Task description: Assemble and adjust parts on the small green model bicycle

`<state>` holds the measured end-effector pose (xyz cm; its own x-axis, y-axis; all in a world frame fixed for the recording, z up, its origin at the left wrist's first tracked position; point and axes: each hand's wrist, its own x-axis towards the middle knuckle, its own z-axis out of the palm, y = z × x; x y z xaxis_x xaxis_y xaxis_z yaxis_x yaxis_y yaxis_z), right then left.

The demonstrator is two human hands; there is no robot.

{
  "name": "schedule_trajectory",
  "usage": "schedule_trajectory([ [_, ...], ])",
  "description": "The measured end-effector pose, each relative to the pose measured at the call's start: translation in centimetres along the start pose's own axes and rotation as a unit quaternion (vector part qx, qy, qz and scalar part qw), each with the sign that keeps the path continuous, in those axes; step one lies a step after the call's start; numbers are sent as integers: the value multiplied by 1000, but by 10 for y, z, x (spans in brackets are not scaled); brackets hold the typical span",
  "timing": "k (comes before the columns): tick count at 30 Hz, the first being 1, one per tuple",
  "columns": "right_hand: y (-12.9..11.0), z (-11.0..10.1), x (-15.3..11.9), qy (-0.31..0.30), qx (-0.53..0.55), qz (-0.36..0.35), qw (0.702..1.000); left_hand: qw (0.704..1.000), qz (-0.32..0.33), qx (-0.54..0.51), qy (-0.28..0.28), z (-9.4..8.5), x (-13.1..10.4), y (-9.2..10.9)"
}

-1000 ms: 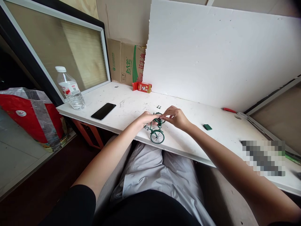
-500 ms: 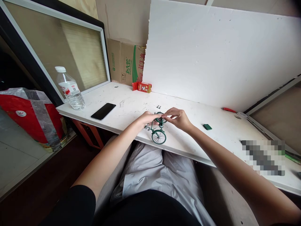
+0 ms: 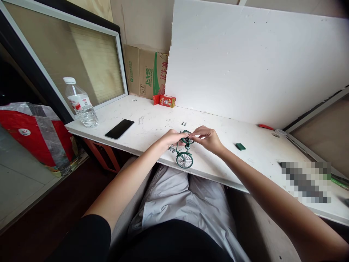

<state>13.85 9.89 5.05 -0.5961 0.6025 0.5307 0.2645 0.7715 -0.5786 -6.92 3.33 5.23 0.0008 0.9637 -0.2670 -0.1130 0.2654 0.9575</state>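
- The left hand (image 3: pixel 176 137) covers part of the small green bicycle (image 3: pixel 184 159), grasping it near the far wheel; I can't see the fingers underneath.
- The right hand (image 3: pixel 206 138) has its thumb and fingertips drawn together at that wheel, but whether they pinch the bicycle itself or some tiny piece, I cannot tell.
- The bicycle is between the two hands, at the front edge of the white bench (image 3: pixel 152 118); whether its near wheel touches down is hard to say.
- Something dark on the right is blurred into squares (image 3: pixel 305 182), and the tiny bits (image 3: pixel 184 123) beyond the bicycle are too small to make out.
- The bicycle has round wheels, thin spokes and slim tubes.
- The bench top is scuffed; a stubby green block (image 3: pixel 240 146) lies on it, right of the hands.
- A clear plastic bottle (image 3: pixel 81 105) stands behind a flat, glossy phone (image 3: pixel 119 129).
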Motion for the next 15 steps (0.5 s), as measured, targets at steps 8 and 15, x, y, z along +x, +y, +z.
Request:
schedule_trajectory([
  [8,0,1,-2,24,10,11,1000,1000,15,-2,4,2,4,-5],
  [15,1,-1,1,23,-12,17,1000,1000,16,5,12,4,7,-7],
])
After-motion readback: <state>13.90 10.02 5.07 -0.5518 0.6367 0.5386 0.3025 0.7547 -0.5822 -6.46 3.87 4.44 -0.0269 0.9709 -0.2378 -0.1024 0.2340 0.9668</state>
